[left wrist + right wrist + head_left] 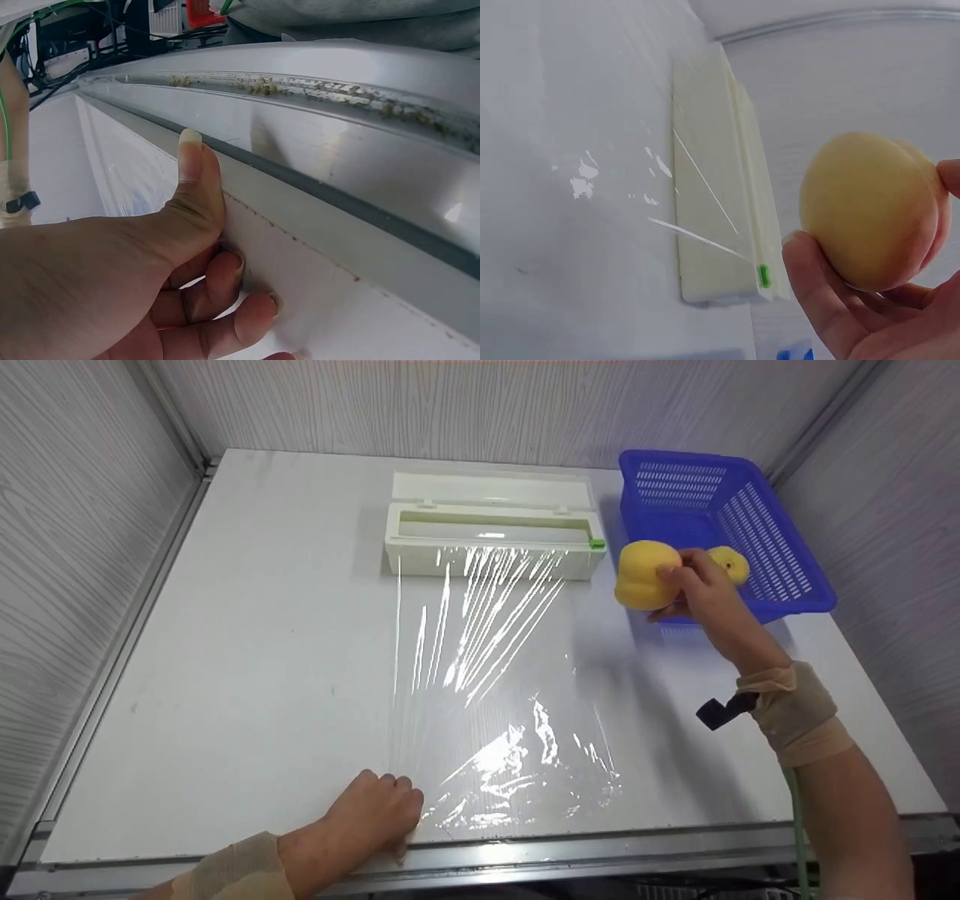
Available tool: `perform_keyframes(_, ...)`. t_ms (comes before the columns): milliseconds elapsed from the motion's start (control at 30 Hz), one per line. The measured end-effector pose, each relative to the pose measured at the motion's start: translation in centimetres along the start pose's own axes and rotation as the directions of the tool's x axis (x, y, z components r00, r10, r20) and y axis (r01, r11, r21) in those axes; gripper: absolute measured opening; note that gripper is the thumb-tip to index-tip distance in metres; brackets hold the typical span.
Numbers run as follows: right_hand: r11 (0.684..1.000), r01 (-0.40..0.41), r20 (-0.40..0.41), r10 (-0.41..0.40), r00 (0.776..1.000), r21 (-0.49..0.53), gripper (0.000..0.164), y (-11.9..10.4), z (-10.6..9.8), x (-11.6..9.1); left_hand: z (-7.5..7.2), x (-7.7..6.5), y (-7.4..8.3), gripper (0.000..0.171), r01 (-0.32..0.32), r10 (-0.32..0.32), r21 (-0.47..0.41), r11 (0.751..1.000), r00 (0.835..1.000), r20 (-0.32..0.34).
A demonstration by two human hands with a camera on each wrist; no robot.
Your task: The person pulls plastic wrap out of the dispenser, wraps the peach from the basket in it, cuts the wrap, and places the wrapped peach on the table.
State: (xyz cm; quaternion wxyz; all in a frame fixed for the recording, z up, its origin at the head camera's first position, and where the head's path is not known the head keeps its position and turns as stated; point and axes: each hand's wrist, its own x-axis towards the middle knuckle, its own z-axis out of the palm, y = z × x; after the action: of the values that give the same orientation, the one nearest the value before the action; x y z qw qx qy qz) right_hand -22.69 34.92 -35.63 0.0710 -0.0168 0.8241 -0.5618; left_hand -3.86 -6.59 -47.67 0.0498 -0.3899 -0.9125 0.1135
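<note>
A yellow peach point(646, 575) with a reddish flank point(870, 214) is held up by my right hand point(709, 592), its thumb and fingers round one side. Hand and peach are in front of the blue basket's left side. A sheet of clear plastic wrap point(495, 675) runs from the white wrap dispenser point(491, 561) to the table's near edge. My left hand point(375, 814) rests at that edge, beside the wrap's near left corner. In the left wrist view its thumb lies along the edge and the other fingers are loosely curled, with nothing visible in them.
The blue basket point(795, 547) stands at the back right, with another yellow fruit point(729, 564) in it, partly hidden by my right hand. The dispenser's lid point(491, 489) is up, and a green slider point(597, 544) is at its right end. Panelled walls point(390, 412) enclose the table.
</note>
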Motion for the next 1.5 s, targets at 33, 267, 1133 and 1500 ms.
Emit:
perform_keyframes(33, 0.999, 0.019, 0.024, -0.020, 1.000, 0.026, 0.039, 0.0, 0.5, -0.2, 0.0, 0.0, 0.0, 0.056, 0.000, 0.000, 0.001, 1.000, 1.000, -0.002)
perform_keyframes(267, 0.978, 0.100, 0.190, -0.136, 0.972, 0.184, 0.035, 0.5, 3.5, -2.1, -0.3, -0.1, 0.1, 0.058, 0.009, -0.009, 0.006, 1.000, 1.000, 0.020)
perform_keyframes(1133, 0.994, 0.112, 0.479, -0.096, 0.873, -0.006, 0.039, 4.1, 13.2, -7.8, 0.1, -0.3, -0.1, 0.057, 0.004, -0.004, 0.006, 1.000, 0.998, -0.060)
perform_keyframes(1500, 0.965, 0.231, 0.462, -0.150, 0.874, -0.124, 0.025, 5.1, 16.2, -8.7, 0.6, -0.3, -0.2, 0.057, 0.007, -0.008, -0.014, 1.000, 0.991, -0.133)
